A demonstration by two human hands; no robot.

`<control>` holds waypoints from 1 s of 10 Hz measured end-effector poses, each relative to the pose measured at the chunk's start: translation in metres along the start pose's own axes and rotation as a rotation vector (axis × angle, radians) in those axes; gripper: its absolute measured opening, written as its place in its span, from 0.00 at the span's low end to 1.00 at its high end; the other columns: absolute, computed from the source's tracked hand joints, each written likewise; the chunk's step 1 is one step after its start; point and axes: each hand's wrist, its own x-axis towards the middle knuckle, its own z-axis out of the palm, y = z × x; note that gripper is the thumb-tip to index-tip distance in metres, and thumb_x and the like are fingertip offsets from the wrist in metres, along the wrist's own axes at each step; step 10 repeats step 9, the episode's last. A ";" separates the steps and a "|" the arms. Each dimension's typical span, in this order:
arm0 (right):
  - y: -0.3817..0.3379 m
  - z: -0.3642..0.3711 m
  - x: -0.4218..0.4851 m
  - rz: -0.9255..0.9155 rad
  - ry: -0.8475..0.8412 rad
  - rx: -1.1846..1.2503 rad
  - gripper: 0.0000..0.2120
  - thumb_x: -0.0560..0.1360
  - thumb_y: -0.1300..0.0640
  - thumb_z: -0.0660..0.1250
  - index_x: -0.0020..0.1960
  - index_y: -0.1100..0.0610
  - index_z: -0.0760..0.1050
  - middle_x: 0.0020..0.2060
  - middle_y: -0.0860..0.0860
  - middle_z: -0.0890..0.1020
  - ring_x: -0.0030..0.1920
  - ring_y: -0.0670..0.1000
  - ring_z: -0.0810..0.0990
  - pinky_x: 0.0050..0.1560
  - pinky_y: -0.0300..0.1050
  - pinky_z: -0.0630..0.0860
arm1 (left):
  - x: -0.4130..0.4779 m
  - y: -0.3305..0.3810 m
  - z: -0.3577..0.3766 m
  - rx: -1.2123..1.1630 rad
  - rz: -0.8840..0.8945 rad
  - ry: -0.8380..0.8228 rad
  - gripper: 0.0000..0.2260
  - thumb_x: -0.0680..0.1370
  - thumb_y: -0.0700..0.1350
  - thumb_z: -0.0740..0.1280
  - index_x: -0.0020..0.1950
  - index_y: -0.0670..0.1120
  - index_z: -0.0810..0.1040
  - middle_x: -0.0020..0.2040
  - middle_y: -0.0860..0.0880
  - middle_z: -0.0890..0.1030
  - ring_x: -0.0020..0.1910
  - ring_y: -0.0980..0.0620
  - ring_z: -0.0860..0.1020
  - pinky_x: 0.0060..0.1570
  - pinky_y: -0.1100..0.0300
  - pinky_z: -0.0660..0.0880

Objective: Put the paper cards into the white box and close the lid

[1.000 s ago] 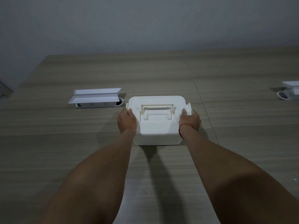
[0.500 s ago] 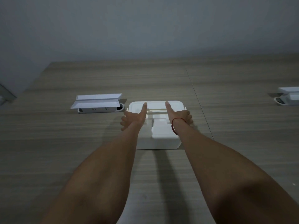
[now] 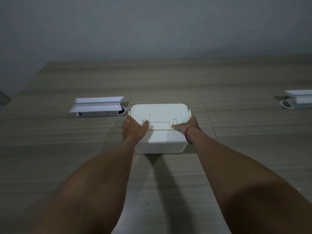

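In the middle of the wooden bench [image 3: 236, 115] stands the white box [image 3: 162, 142], its lid [image 3: 158, 112] lying flat and shut on top, with the handle folded down into the lid's recess. The left hand [image 3: 135, 129] is at the box's near left corner, fingers [image 3: 129, 118] spread and stretched along the left side, thumb resting on the lid near the left handle slot. The right hand [image 3: 187, 126] mirrors it at the near right corner, open and flat, fingers along the right side, thumb lying on the lid's near edge. Neither hand grips anything. A red string [image 3: 189, 134] circles the right wrist. To the left of the box, just beside it, sits a white socket unit [image 3: 98, 108] with raised flaps; a similar white unit [image 3: 298, 100] lies at the far right edge. No paper cards can be seen.
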 end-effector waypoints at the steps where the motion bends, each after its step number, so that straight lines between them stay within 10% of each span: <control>1: -0.006 0.007 0.011 -0.041 0.007 -0.005 0.44 0.61 0.56 0.81 0.71 0.60 0.63 0.68 0.56 0.72 0.69 0.56 0.72 0.70 0.50 0.69 | 0.009 0.004 0.001 0.032 0.012 0.018 0.41 0.75 0.57 0.63 0.79 0.38 0.47 0.76 0.39 0.60 0.75 0.39 0.58 0.70 0.44 0.63; 7: -0.020 0.023 0.004 -0.237 0.115 -0.279 0.32 0.75 0.48 0.67 0.72 0.63 0.61 0.73 0.57 0.64 0.72 0.59 0.66 0.68 0.50 0.66 | 0.028 -0.009 -0.008 -0.020 0.065 -0.042 0.42 0.77 0.57 0.62 0.79 0.37 0.42 0.79 0.39 0.53 0.78 0.39 0.54 0.74 0.45 0.57; 10: 0.071 0.029 -0.065 -0.311 -0.034 -0.375 0.32 0.79 0.47 0.60 0.77 0.61 0.55 0.78 0.57 0.56 0.77 0.57 0.58 0.75 0.51 0.58 | -0.043 -0.079 0.032 0.010 0.178 -0.083 0.33 0.78 0.55 0.62 0.76 0.38 0.57 0.75 0.37 0.64 0.74 0.39 0.64 0.72 0.47 0.64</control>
